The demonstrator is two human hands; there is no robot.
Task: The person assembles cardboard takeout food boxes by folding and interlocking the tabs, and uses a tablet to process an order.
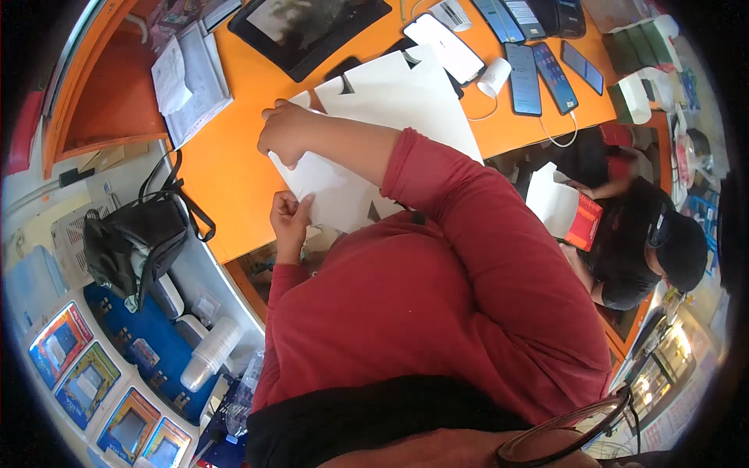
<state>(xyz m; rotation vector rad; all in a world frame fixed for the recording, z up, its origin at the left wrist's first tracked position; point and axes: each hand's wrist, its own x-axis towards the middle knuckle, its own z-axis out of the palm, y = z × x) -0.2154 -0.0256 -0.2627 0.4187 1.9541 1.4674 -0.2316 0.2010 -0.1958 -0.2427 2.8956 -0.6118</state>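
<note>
Apparently, a white notched sheet (398, 101) is being worked along its left edge by both hands while lying across the orange desk (211, 179), close to its near side. That edge is being pinched by the left hand (290, 222); whether it is being gripped or only pressed by the right hand (287, 134), farther up, cannot be told. Presumably folding or aligning is being done, with even pressure being called for next.

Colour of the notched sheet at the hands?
White; the sheet shows best in the head view.
</note>
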